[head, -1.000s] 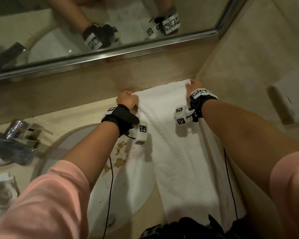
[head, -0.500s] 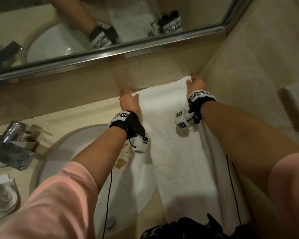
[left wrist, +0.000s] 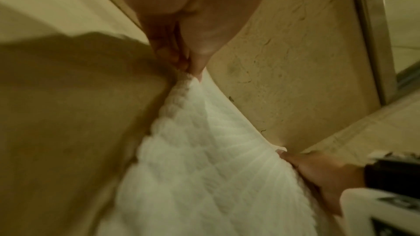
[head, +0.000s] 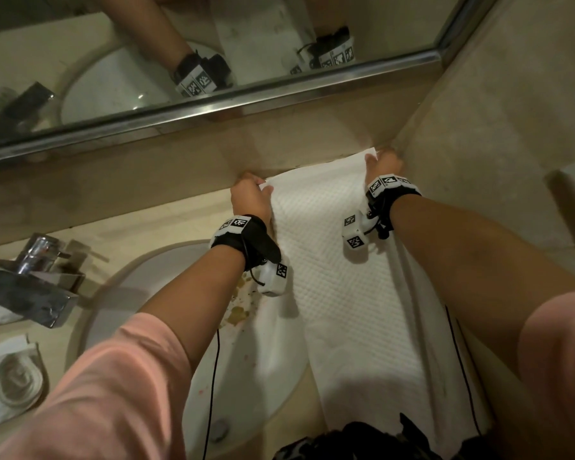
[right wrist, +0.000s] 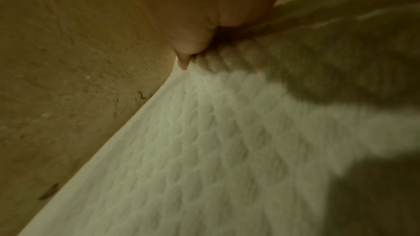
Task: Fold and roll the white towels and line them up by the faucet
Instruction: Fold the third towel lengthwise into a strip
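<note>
So the white towel is laid out long on the counter, at its right end next to the side wall, and its far edge sits right up against the back wall under the mirror. The near end runs toward the person, and the left side drapes a bit over the rim of the sink.

Left hand pinches the far left corner of the towel, thumb and fingers closed on the fabric (the left wrist view shows this pretty clearly, thumb tip right on the edge). Right hand grips the far right corner, tucked into the corner where the two walls meet; its thumb presses the towel's edge, the other fingers are hidden under the cloth.

The faucet is off at the left edge of the counter, well apart from the towel. There are brownish stains in the sink just beside the towel's left side.
</note>
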